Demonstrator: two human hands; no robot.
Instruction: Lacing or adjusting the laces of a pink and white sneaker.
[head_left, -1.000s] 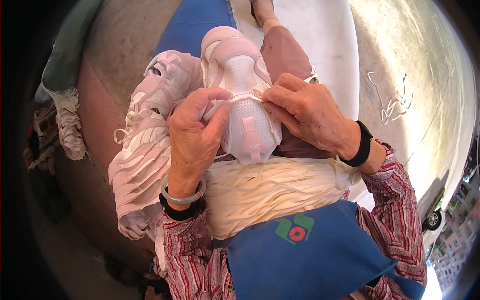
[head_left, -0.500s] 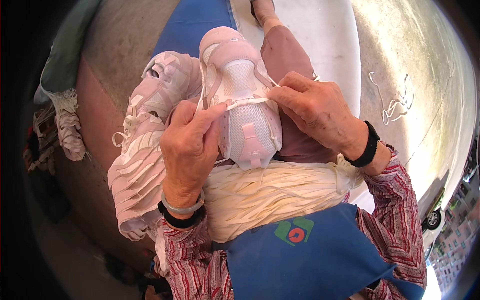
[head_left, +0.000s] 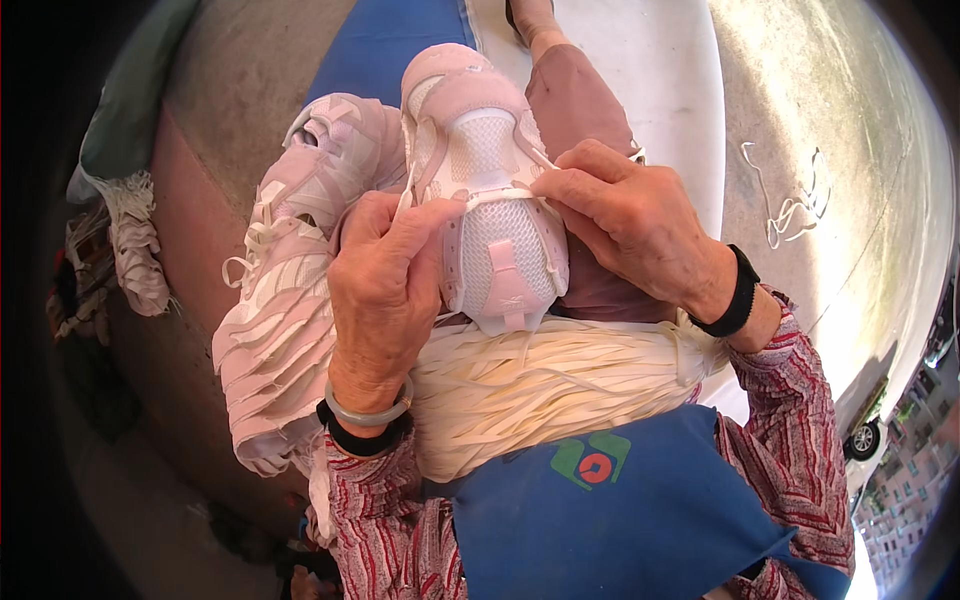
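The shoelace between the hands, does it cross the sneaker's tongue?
Yes, the shoelace spans the tongue from left hand to right hand.

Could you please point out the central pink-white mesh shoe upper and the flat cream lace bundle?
Central pink-white mesh shoe upper (head_left: 497, 224): head view, white tongue mesh.
Flat cream lace bundle (head_left: 545, 388): head view, middle strands.

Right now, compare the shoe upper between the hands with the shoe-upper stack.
The shoe upper is single; the shoe-upper stack holds many. The shoe upper lies between the left hand and right hand; the shoe-upper stack lies farther left. Both are pink and white.
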